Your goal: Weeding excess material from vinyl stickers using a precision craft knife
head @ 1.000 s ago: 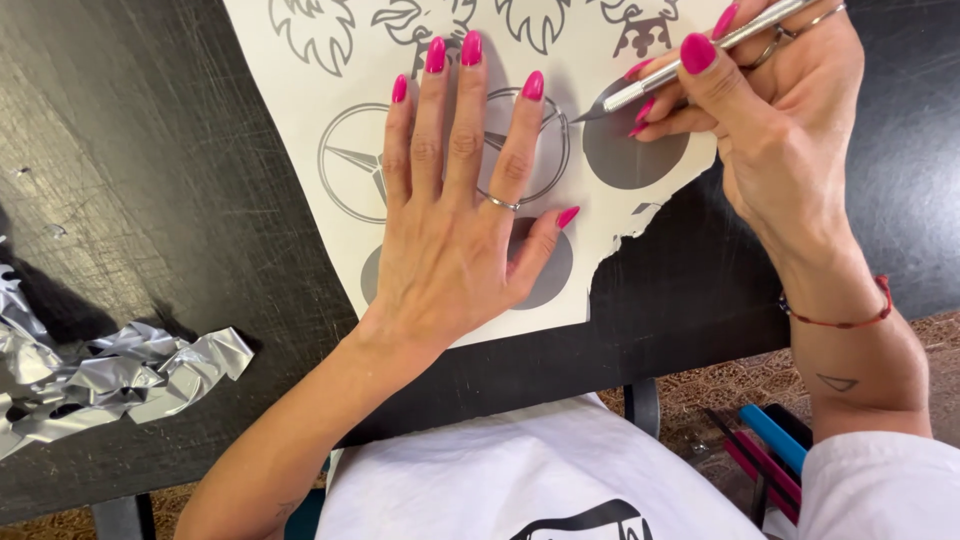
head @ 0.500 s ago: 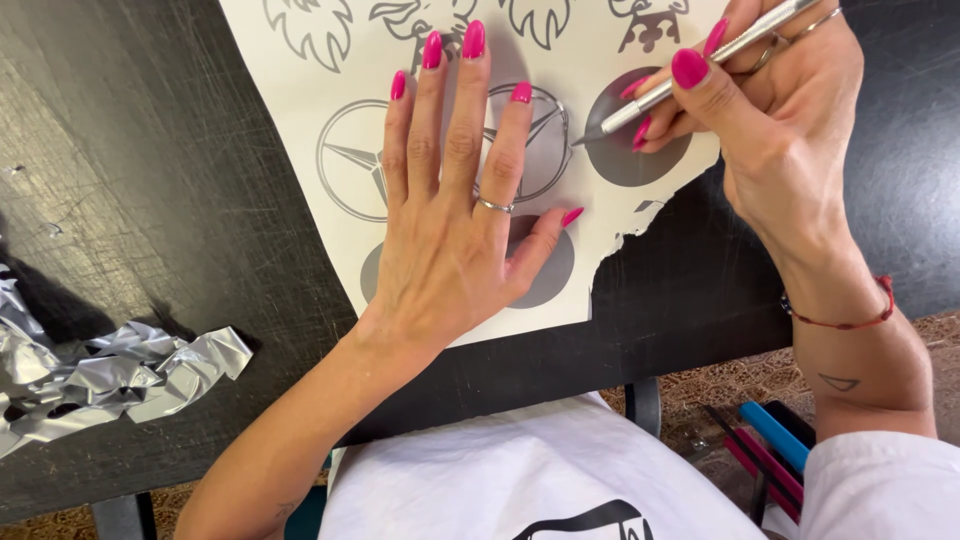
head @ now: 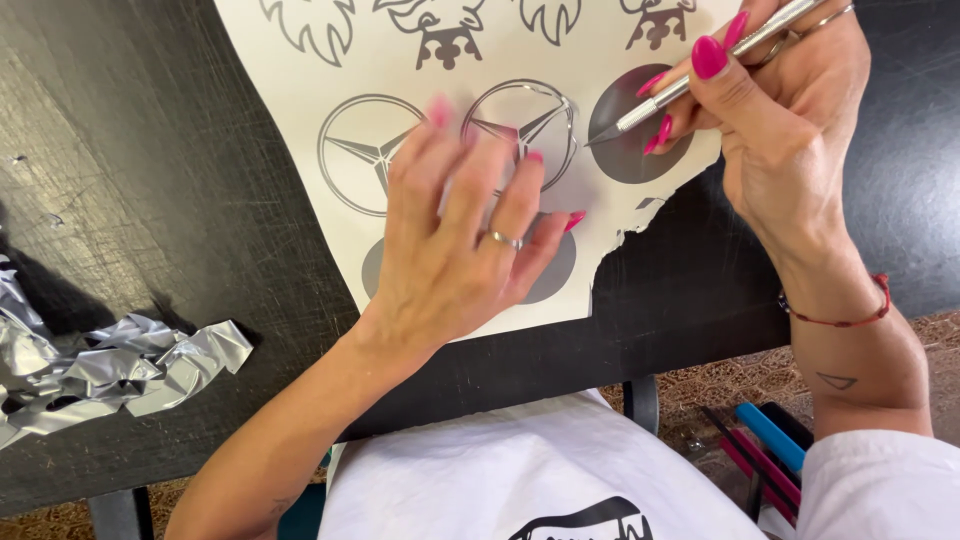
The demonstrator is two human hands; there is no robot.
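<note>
Her right hand (head: 790,130) has a narrow pinching grip on a slim silver craft knife (head: 700,75), its tip at the grey disc (head: 635,125) on the sticker sheet (head: 300,110). At eight o'clock from it, her left hand (head: 460,250) lies open, blurred, on the sheet, which rests on the black desk (head: 130,200).

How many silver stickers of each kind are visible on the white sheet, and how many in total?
On the sticker sheet, under the left hand and the right hand holding the weeding tool:
Ring emblems with a three-pointed star: 2
Plain grey discs: 3, two partly hidden
Figures cut off at the top edge: 4
Total: 9
</note>
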